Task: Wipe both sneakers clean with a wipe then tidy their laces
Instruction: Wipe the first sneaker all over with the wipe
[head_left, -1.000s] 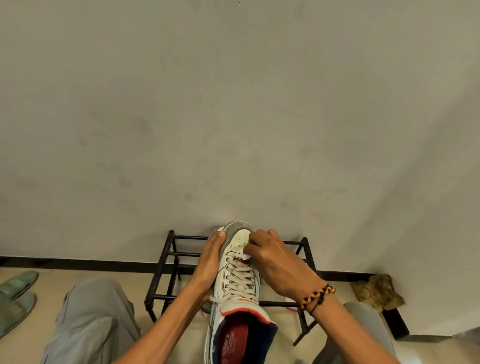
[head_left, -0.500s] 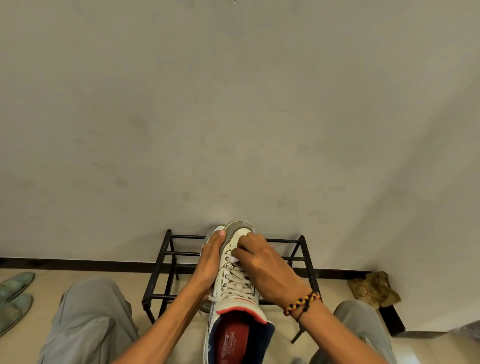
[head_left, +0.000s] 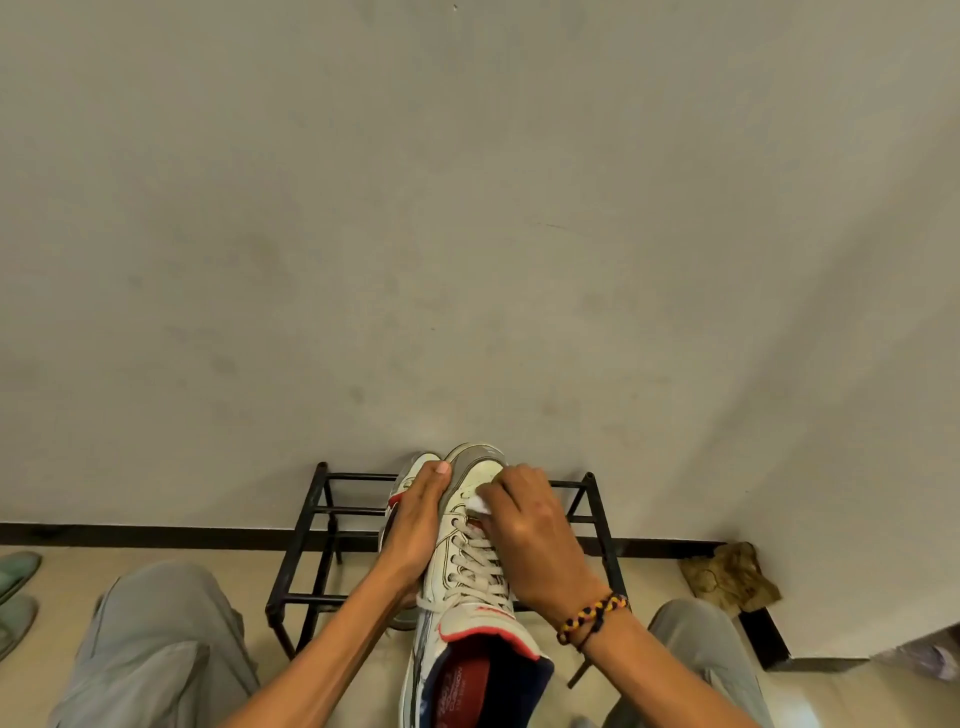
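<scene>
Black rack (head_left: 311, 512) against grey wall (head_left: 467, 234)

Sneaker (head_left: 470, 525): off-white, smooth leather-like upper, scuffed and matt, with woven cloth laces (head_left: 475, 564), a grey rubbery toe cap and a red fabric insole. Wipe (head_left: 479, 503): soft, white, crumpled. Rack (head_left: 311, 540): thin black metal bars, matt; wall (head_left: 467, 234): matt grey plaster, faintly stained; bracelet (head_left: 592, 616): braided cord.

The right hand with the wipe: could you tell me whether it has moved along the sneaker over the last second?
Yes. The right hand has slid the wipe from the upper laces toward the sneaker toe.
</scene>
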